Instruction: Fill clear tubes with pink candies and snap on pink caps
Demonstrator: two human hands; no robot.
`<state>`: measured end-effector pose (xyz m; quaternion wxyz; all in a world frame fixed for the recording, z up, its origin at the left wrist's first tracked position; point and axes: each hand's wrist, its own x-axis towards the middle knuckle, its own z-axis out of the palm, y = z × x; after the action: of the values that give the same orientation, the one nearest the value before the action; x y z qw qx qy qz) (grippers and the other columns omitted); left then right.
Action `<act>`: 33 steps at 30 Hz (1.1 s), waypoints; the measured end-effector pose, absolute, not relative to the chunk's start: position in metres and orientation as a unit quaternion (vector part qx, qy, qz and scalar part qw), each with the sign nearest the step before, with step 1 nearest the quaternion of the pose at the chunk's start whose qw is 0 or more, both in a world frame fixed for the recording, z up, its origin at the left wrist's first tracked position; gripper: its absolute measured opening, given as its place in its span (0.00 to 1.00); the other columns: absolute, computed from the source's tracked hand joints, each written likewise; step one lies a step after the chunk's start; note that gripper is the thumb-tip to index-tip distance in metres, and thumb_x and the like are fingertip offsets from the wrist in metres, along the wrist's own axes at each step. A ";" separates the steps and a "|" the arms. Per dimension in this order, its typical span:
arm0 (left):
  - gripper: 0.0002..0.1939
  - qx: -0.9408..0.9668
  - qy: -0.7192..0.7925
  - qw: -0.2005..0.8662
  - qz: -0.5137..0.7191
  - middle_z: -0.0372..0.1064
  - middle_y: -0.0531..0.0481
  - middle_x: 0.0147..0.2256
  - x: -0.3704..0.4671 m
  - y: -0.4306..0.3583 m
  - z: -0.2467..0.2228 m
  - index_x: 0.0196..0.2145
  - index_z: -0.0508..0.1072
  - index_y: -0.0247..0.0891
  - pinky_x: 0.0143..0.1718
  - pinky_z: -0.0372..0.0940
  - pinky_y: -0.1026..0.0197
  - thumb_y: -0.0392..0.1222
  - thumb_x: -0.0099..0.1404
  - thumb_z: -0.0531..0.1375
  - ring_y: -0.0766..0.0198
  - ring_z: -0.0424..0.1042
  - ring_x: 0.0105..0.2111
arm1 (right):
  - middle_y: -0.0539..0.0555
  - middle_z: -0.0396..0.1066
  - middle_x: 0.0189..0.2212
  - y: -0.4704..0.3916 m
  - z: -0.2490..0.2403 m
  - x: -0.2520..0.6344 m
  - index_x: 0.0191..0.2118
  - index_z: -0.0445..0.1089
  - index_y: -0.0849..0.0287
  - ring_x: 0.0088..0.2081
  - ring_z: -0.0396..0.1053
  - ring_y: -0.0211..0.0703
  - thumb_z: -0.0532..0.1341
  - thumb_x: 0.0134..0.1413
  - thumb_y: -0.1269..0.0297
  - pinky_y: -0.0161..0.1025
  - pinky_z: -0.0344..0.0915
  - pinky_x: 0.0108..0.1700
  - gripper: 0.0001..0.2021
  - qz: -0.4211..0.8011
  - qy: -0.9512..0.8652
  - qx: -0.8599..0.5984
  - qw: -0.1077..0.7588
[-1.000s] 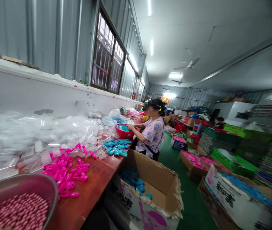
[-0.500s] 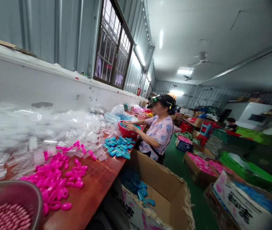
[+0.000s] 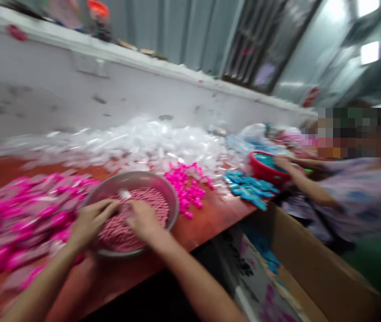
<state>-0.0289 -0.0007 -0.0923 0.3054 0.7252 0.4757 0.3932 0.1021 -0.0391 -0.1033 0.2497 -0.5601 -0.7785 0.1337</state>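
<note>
A grey metal bowl (image 3: 173, 197) full of small pink candy-like beads (image 3: 153, 201) stands on the table. Both of my hands are over it, smeared by motion. My left hand (image 3: 92, 221) reaches in from the left, its fingers closed around a small clear plastic tube (image 3: 125, 194). From the right, my right hand (image 3: 143, 221) has curled fingers close to the tube, low over the beads; what they hold is hidden. Left of the bowl lies a heap of filled clear tubes with bright pink ends (image 3: 25, 219). Loose pink caps (image 3: 186, 190) lie to its right.
Clear plastic tubes (image 3: 143, 138) are piled along the wall. Further right lie blue pieces (image 3: 249, 185) and a red basket (image 3: 271, 174), where a co-worker's hand (image 3: 284, 164) reaches in. A cardboard box (image 3: 311, 255) stands beside the table edge (image 3: 217, 223).
My view has swung left and down from the room to the table. Both my hands, out of sight before, now show over the bowl of pink beads.
</note>
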 end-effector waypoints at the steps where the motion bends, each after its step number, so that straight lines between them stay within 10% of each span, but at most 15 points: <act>1: 0.12 0.737 0.466 0.301 0.387 0.71 0.53 0.29 -0.044 -0.007 -0.097 0.30 0.72 0.36 0.33 0.62 0.64 0.46 0.58 0.54 0.63 0.69 0.30 | 0.56 0.66 0.43 -0.037 -0.105 0.102 0.47 0.61 0.58 0.44 0.63 0.45 0.57 0.48 0.66 0.41 0.59 0.45 0.18 0.123 -0.771 -0.572 0.252; 14: 0.17 0.825 0.354 0.098 0.430 0.60 0.55 0.14 -0.066 -0.052 -0.139 0.15 0.64 0.35 0.30 0.54 0.64 0.41 0.60 0.52 0.71 0.57 0.18 | 0.61 0.69 0.33 0.005 -0.115 0.118 0.35 0.68 0.63 0.37 0.66 0.45 0.51 0.52 0.71 0.37 0.58 0.37 0.09 -0.042 -0.911 -0.371 -0.177; 26: 0.18 0.813 0.369 0.210 0.399 0.63 0.54 0.16 -0.101 -0.032 -0.125 0.17 0.68 0.35 0.26 0.55 0.67 0.43 0.61 0.50 0.70 0.61 0.19 | 0.49 0.67 0.30 0.006 -0.127 0.083 0.37 0.65 0.61 0.31 0.64 0.37 0.62 0.37 0.71 0.33 0.60 0.33 0.15 0.416 -0.817 -0.392 0.072; 33: 0.16 0.732 0.407 0.347 0.421 0.71 0.49 0.39 -0.086 -0.029 -0.097 0.44 0.69 0.39 0.41 0.60 0.62 0.43 0.57 0.53 0.60 0.68 0.39 | 0.51 0.67 0.36 -0.016 -0.096 0.099 0.42 0.64 0.58 0.36 0.67 0.37 0.61 0.42 0.67 0.40 0.63 0.42 0.17 0.671 -0.572 -0.359 0.305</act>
<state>-0.0857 -0.0292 -0.0969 0.3472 0.7323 0.4072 0.4211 0.0994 -0.0158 -0.0963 0.3046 -0.3591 -0.5723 0.6714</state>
